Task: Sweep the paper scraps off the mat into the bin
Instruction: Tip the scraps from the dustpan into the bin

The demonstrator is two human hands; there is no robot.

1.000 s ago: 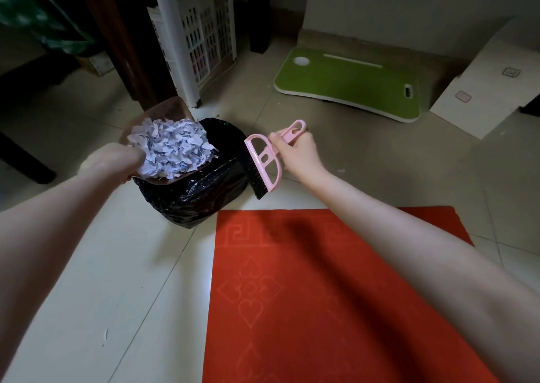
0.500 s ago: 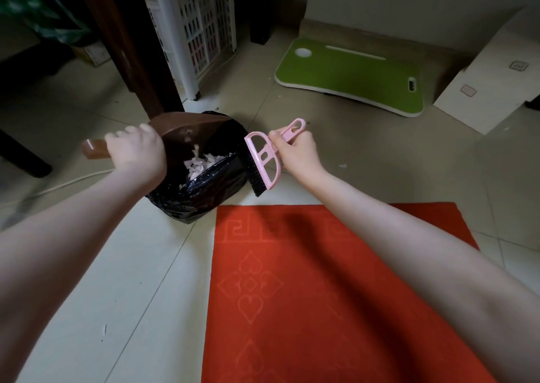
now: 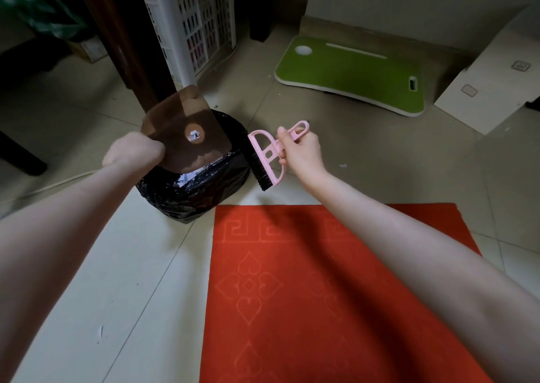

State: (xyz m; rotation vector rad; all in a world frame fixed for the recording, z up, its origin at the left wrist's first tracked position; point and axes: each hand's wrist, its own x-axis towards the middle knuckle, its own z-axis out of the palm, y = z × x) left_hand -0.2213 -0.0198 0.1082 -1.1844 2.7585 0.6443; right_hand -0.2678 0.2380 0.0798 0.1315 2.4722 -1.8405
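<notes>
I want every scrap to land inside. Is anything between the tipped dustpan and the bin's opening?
Nothing visible does. The left hand holds the brown dustpan tipped right over the black-lined bin, with white scraps showing inside. The pink brush, in the right hand, hangs beside the rim, clear of the opening.

A green lap desk (image 3: 350, 75) lies on the tiled floor (image 3: 87, 265) near the far wall, with a pale board (image 3: 491, 81) just beside it on the right. Farther left, a white lattice basket (image 3: 204, 23) stands behind a white pole (image 3: 172, 26) and a dark wooden leg (image 3: 131, 40).
</notes>
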